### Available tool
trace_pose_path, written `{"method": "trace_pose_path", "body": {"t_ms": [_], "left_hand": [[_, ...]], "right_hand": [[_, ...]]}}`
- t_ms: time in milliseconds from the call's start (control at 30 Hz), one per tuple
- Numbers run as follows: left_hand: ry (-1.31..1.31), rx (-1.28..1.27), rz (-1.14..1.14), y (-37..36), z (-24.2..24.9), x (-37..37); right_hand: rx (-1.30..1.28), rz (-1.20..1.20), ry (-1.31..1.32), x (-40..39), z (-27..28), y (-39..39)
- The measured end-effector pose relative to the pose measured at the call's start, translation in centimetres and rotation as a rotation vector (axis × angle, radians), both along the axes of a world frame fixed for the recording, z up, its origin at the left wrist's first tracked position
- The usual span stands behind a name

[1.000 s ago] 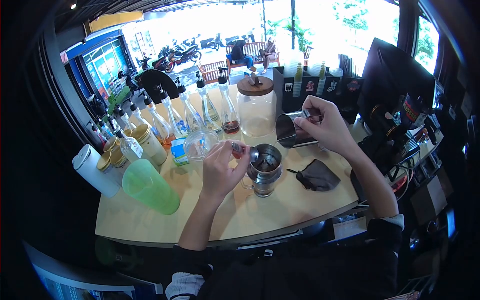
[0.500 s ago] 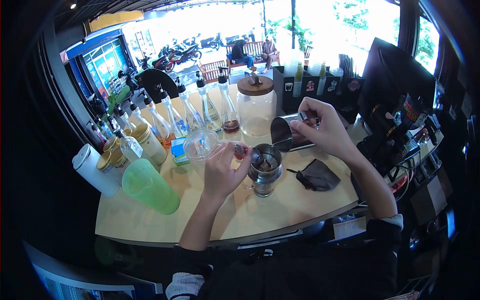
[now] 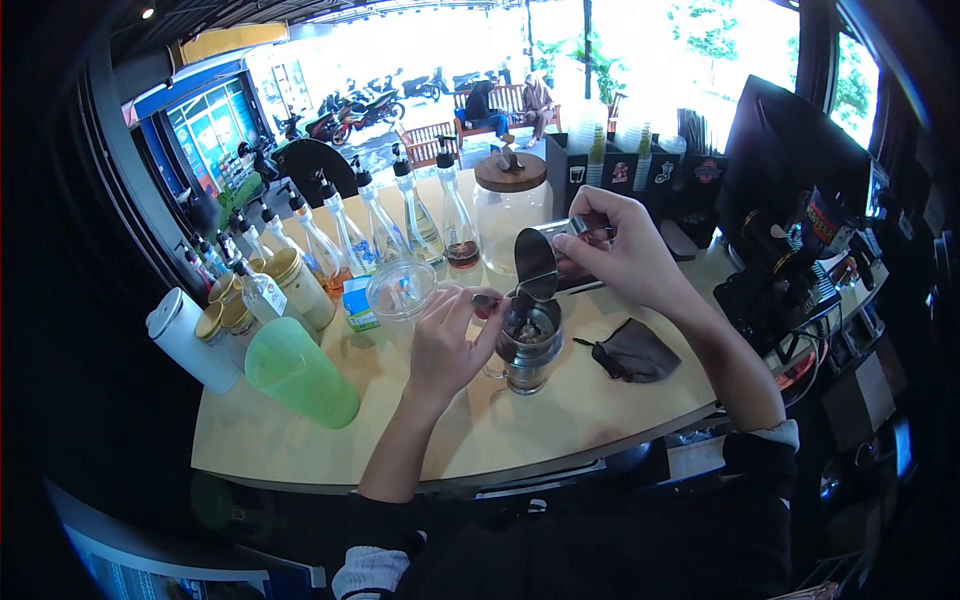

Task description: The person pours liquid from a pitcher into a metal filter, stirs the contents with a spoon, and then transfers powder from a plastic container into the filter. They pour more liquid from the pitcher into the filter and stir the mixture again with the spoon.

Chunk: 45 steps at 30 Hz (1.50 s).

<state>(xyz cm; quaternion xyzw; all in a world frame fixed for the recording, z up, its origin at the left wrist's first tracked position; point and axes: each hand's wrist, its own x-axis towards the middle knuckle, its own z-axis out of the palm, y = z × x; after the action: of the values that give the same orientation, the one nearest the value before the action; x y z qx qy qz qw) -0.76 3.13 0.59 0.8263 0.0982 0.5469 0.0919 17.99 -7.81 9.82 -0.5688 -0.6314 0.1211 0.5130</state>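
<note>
My right hand [image 3: 630, 245] is closed round the handle of a small dark metal jug [image 3: 537, 265], which is tilted with its mouth toward my left hand. My left hand [image 3: 450, 345] pinches a small metal spoon [image 3: 487, 300]. The spoon's bowl is largely hidden by the fingers and the jug's lip. Just below both stands a metal drip filter [image 3: 530, 345], seated on what looks like a clear mug with a side handle. Inside the filter is something dark that I cannot make out. A black face mask [image 3: 637, 352] lies to the right of it.
Several pump bottles [image 3: 420, 220] line the back left beside a glass jar with a wooden lid [image 3: 510, 170]. A green pitcher [image 3: 300, 370] and a white tumbler [image 3: 190, 338] stand at the left. A clear plastic container [image 3: 402, 292] is behind my left hand. A cup holder [image 3: 635, 185] stands behind.
The jug in my right hand has moved slightly left and up and turned more steeply toward the spoon. The spoon has shifted back a little; its bowl now shows less.
</note>
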Motion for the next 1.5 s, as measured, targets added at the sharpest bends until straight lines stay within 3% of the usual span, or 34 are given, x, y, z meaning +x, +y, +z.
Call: {"method": "trace_pose_path", "body": {"t_ms": [733,1333,1500], "left_hand": [[0.076,0.034,-0.116,0.2,-0.2,-0.2],[0.032,0.007,-0.057,-0.2,0.8,-0.7],[0.006,0.002,-0.059,0.1,0.6,-0.4]], "right_hand": [[0.032,-0.014,-0.033,-0.4,0.2,-0.5],[-0.04,-0.06,-0.106,0.9,-0.6,-0.8],[-0.006,-0.041,0.077,1.5,-0.4,-1.6]]}}
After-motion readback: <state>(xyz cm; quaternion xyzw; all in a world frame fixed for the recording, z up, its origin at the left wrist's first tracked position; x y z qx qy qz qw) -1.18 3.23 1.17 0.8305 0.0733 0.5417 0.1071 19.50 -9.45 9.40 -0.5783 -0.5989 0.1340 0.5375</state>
